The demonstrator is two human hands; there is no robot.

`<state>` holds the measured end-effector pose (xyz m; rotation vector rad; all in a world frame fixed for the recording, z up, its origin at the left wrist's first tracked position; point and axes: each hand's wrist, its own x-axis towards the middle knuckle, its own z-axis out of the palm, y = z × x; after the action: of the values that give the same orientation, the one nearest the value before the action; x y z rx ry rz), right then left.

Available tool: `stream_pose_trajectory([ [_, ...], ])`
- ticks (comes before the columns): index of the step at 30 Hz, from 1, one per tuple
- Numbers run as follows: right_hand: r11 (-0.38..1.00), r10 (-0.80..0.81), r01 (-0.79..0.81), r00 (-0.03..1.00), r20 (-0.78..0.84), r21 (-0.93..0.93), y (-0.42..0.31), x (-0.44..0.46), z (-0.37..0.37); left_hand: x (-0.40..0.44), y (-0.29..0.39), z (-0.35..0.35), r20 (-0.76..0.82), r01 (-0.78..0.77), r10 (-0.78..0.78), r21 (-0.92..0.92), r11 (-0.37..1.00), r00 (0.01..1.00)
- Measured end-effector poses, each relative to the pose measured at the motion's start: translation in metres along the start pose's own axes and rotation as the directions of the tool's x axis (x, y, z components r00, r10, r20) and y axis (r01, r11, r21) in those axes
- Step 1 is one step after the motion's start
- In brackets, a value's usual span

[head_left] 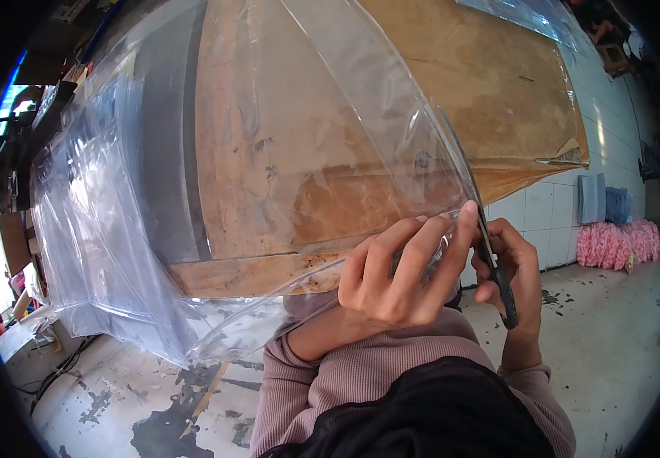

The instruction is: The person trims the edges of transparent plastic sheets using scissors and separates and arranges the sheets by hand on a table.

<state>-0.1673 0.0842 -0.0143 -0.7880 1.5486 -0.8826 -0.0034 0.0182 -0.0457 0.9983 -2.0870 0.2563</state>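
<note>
film in left grip, scissors beside

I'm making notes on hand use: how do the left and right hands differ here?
The left hand holds the clear plastic sheet; the right hand grips black-handled scissors. The left hand's fingers reach out with its back showing; the right hand's are curled. The left hand lies left of the scissors; the right hand is mostly to their right. Both are bare, below mauve sleeves.
</note>
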Motion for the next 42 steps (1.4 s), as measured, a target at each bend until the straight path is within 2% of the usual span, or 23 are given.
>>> stream_pose_trajectory([
  [8, 0.999, -0.011, 0.011, 1.000, 0.027, 0.035, -0.002, 0.002, 0.002, 0.000, -0.001, -0.001, 0.016, -0.008, 0.007, 0.013, 1.000, 1.000],
  [17, 1.000, -0.003, 0.003, 1.000, 0.008, -0.026, -0.004, 0.002, 0.003, 0.004, 0.002, -0.004, 0.013, 0.043, -0.042, -0.039, 0.998, 0.999],
  [23, 0.997, -0.077, 0.077, 0.997, 0.024, -0.002, -0.007, 0.006, 0.004, 0.003, 0.002, -0.006, 0.024, 0.031, -0.029, -0.061, 0.998, 0.999],
  [29, 0.999, -0.027, 0.026, 0.999, 0.028, 0.030, -0.008, 0.008, 0.004, 0.003, 0.001, -0.005, 0.013, 0.032, -0.031, -0.070, 0.997, 0.999],
  [35, 1.000, -0.005, 0.006, 1.000, 0.020, -0.031, -0.004, 0.006, 0.004, 0.004, 0.000, -0.006, 0.015, 0.026, -0.025, -0.061, 0.998, 1.000],
  [38, 0.998, -0.025, 0.026, 1.000, 0.012, -0.054, -0.006, 0.007, 0.004, 0.004, 0.000, -0.006, 0.015, 0.018, -0.017, -0.062, 0.998, 1.000],
  [42, 0.997, -0.080, 0.080, 0.996, 0.024, 0.011, -0.006, 0.009, 0.006, -0.001, 0.000, -0.003, -0.022, -0.001, 0.000, -0.056, 0.998, 1.000],
])
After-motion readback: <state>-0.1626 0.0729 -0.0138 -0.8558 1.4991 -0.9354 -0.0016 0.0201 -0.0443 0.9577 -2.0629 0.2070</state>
